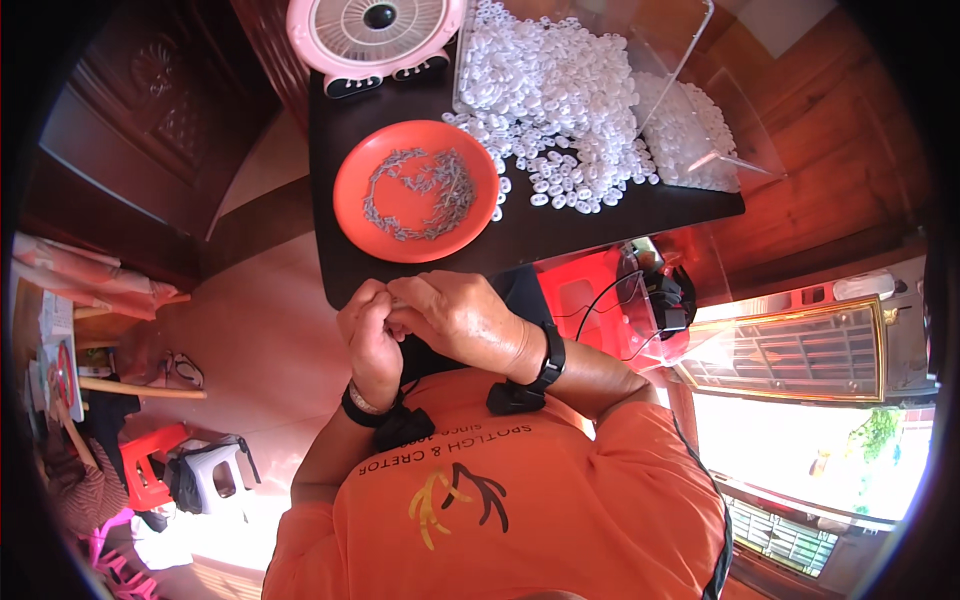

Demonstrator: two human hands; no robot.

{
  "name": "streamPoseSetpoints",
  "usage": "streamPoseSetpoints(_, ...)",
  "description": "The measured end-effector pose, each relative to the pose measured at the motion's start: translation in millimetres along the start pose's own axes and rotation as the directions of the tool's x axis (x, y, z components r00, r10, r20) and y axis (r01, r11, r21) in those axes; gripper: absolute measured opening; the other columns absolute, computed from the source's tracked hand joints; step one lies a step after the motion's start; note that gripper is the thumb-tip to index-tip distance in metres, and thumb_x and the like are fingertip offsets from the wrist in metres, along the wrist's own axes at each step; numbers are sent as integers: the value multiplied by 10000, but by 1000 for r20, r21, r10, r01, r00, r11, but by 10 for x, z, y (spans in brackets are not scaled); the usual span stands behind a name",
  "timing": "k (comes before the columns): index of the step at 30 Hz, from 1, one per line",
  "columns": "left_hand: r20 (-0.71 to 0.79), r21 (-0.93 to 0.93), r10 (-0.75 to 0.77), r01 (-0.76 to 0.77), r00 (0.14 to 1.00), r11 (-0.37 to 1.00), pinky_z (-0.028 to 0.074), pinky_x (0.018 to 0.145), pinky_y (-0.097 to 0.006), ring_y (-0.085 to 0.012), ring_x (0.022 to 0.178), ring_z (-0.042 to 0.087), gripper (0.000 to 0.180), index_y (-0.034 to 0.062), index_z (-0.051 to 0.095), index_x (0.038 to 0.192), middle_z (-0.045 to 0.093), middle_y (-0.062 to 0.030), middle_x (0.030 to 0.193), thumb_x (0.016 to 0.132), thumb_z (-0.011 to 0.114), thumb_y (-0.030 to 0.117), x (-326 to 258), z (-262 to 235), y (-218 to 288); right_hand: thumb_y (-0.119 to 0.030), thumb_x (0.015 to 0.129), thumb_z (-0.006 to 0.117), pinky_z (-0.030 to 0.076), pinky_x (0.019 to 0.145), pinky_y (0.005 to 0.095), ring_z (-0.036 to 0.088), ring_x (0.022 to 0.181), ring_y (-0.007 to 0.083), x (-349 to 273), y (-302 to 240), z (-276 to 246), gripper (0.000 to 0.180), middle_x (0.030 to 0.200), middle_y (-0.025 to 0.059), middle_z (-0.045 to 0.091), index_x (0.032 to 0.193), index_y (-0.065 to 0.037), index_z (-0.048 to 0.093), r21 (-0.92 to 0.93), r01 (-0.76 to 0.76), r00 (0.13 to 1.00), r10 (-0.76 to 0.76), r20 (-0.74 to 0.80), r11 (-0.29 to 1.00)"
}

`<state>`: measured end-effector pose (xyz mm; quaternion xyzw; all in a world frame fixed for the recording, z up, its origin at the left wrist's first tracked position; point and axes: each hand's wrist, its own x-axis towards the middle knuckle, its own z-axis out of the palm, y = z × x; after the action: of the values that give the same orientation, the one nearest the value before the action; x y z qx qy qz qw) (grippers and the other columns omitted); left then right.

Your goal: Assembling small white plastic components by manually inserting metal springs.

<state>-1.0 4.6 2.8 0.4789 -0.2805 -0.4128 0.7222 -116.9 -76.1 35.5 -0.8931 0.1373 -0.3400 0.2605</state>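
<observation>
My left hand (pixel 370 343) and my right hand (pixel 455 312) meet just off the near edge of the dark table (pixel 560 228). Their fingers are pinched together, and whatever sits between them is too small and hidden to make out. Directly beyond my hands, an orange plate (pixel 350 215) holds many small grey metal pieces (pixel 452 190), strewn in a rough ring. To the right of the plate spreads a large heap of small white oval pieces with two holes (pixel 560 80); some of them lie loose near the plate.
A pink fan (pixel 380 45) stands at the far left of the table. Clear plastic panels (pixel 680 65) rise by the heap. A red stool (pixel 575 300) with black gear (pixel 665 295) and cables is right of my hands. More stools (pixel 215 475) stand at the left.
</observation>
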Motion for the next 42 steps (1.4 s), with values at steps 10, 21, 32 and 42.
streamPoseSetpoints(10, 33, 243, 54, -61, 998, 968, 323, 500, -196, -56, 570, 443, 224, 4, 591, 958, 495, 1, 653, 888, 459, 171, 118, -76, 98, -225, 792, 715, 518, 569, 318, 667, 676, 230, 213, 758, -2183, 235, 794, 101, 681, 979, -91, 667, -635, -499, 781, -13, -625, 589)
streamPoseSetpoints(21, -8, 208, -113, 112, 994, 972, 403, 484, -177, -112, 652, 593, 304, 1, 577, 1126, 613, -88, 910, 915, 456, 185, 282, -110, 154, -156, 842, 665, 498, 682, 309, 650, 815, 175, 208, 1203, -1868, 148, 931, 74, 685, 967, -82, 692, -361, -314, 945, 253, -208, 878)
streamPoseSetpoints(32, -54, 145, -30, 37, 998, 989, 419, 494, -202, -161, 683, 625, 274, 2, 600, 1068, 630, -109, 1035, 904, 478, 185, 233, -436, 144, -190, 755, 663, 504, 790, 404, 589, 899, 300, 416, 1510, -1042, 121, 844, 88, 616, 804, -81, 685, -772, -41, 952, 260, 163, 634)
streamPoseSetpoints(42, -118, 233, -21, 48, 993, 971, 394, 526, -201, -122, 648, 577, 335, -4, 554, 1152, 563, -56, 895, 887, 453, 174, 147, -345, 352, -139, 785, 631, 518, 711, 398, 619, 802, 291, 474, 1629, -1036, 108, 806, 102, 629, 828, -48, 670, -848, -11, 977, 187, 105, 530)
